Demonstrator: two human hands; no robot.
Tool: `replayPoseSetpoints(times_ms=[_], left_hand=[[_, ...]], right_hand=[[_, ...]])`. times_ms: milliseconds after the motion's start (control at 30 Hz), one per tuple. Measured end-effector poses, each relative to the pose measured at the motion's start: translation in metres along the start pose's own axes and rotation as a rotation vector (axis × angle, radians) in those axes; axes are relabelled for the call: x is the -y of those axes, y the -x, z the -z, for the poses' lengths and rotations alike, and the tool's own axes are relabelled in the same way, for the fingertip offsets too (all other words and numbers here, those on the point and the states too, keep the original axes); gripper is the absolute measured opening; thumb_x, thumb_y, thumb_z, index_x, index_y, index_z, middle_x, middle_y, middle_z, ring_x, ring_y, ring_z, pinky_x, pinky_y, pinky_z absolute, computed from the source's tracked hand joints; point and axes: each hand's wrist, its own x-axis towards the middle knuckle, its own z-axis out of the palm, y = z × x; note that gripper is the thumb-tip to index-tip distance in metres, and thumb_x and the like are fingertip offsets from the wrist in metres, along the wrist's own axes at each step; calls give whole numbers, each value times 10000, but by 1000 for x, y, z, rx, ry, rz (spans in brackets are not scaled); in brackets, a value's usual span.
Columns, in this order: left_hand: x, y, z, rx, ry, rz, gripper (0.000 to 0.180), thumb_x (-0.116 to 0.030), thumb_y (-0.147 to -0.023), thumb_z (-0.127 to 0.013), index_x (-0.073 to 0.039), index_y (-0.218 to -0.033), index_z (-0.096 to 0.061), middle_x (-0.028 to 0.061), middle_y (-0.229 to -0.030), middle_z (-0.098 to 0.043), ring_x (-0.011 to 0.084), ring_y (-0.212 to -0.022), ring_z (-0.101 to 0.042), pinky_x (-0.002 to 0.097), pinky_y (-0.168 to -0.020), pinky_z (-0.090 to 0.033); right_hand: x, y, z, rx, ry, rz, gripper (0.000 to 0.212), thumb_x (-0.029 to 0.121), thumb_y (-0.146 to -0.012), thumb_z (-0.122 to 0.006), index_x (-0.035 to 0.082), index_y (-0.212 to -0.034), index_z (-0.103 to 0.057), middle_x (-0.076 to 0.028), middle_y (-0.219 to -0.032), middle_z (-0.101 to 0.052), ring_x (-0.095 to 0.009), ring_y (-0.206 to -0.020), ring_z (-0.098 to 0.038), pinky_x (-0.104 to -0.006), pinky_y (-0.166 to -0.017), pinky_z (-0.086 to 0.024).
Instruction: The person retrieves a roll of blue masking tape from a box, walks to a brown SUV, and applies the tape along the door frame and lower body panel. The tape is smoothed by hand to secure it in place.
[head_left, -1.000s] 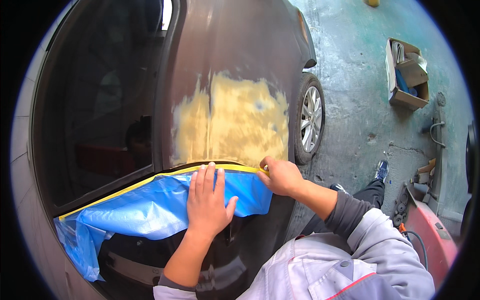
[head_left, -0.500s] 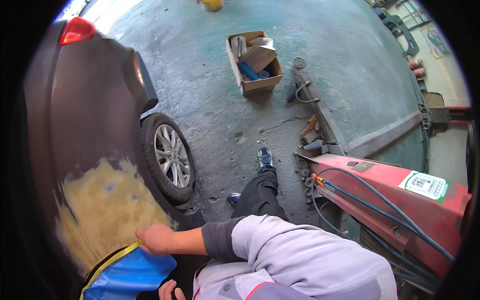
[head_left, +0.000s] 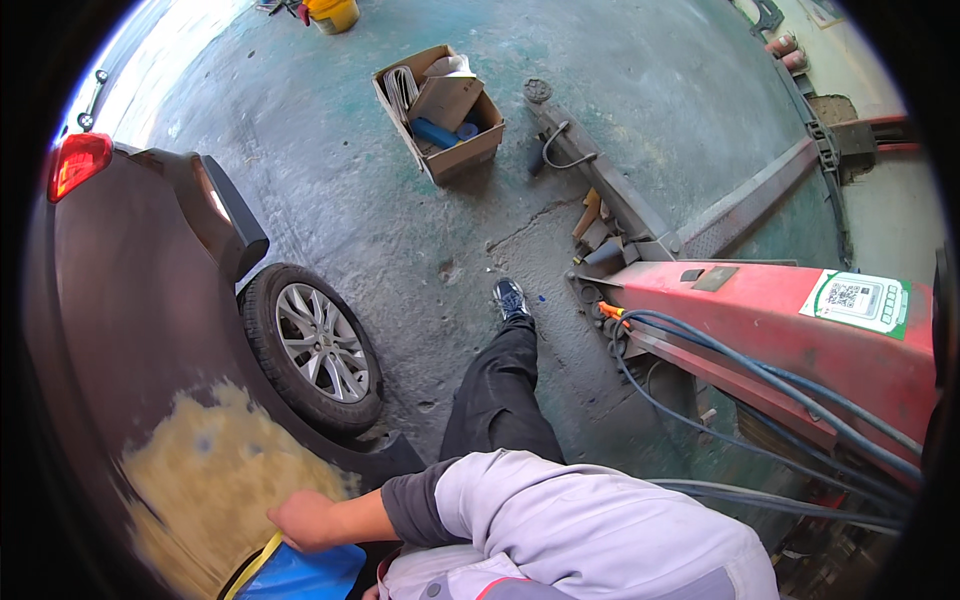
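Note:
My right hand (head_left: 304, 520) reaches across to the left, its fingers closed at the upper corner of a blue masking film (head_left: 305, 575). Yellow masking tape (head_left: 258, 562) edges the film and runs down from my fingers along a dark rim in the car body. Beside the hand is a sanded tan filler patch (head_left: 225, 450) on the dark brown car (head_left: 140, 290). Only a sliver of my left hand (head_left: 371, 593) shows at the lower edge, by the film, and its fingers are hidden.
A car wheel (head_left: 318, 345) stands just ahead of the patch. An open cardboard box (head_left: 465, 155) and a yellow bucket (head_left: 333, 15) are on the floor farther off. To the right are a red lift post (head_left: 720, 300), blue-grey hoses (head_left: 760, 375) and a metal lift arm (head_left: 620, 180).
The view has shifted, so the car and floor items sit lower or farther left. My right hand stays at the film's corner. My left hand has mostly left the picture.

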Motion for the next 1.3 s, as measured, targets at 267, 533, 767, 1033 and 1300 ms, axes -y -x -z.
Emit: replayPoseSetpoints(times_ms=[267, 533, 767, 1033, 1300], left_hand=[[21, 27, -15, -44, 160, 138, 167, -225, -1015, -678, -65, -1035, -723, 131, -1015, -688, 297, -965, -654, 427, -905, -532], [22, 153, -183, -1, 759, 689, 155, -214, -1009, -677, -78, -938, -692, 108, -904, -647, 262, -858, -628, 419, -830, -528], [-226, 155, -405, 145, 1738, 950, 191, -205, -1004, -676, -89, -853, -665, 87, -807, -610, 231, -764, -605, 412, -764, -525], [-496, 16, -436, -132, 2828, 730, 263, -194, -999, -675, -102, -756, -634, 64, -696, -569, 196, -656, -579, 404, -689, -522], [-558, -11, -528, 458, 2269, 1019, 367, -327, -1043, -595, -9, -1084, -774, 150, -1029, -789, 261, -895, -774, 576, -956, -594]], right_hand=[[12, -4, 12, 136, 158, -28, 354, 341, -955, -703, 65, -1169, -650, -236, -922, -755, -496, -900, -726, -616, -795, -570], [38, -18, 35, 417, 485, -92, 523, 432, -998, -731, 133, -1406, -598, -208, -1147, -792, -426, -1001, -768, -524, -874, -606], [1, -57, 43, 553, 432, 119, 411, 277, -1028, -750, 28, -1334, -634, -178, -1051, -789, -300, -950, -768, -438, -856, -584], [8, -86, 52, 702, 324, -6, 378, 182, -1084, -685, -23, -1387, -592, -85, -1035, -732, -126, -935, -632, -288, -839, -493], [15, -95, 51, 744, 315, 23, 412, 238, -1095, -653, -6, -1413, -556, -6, -866, -574, -37, -593, -424, -230, -504, -373]])
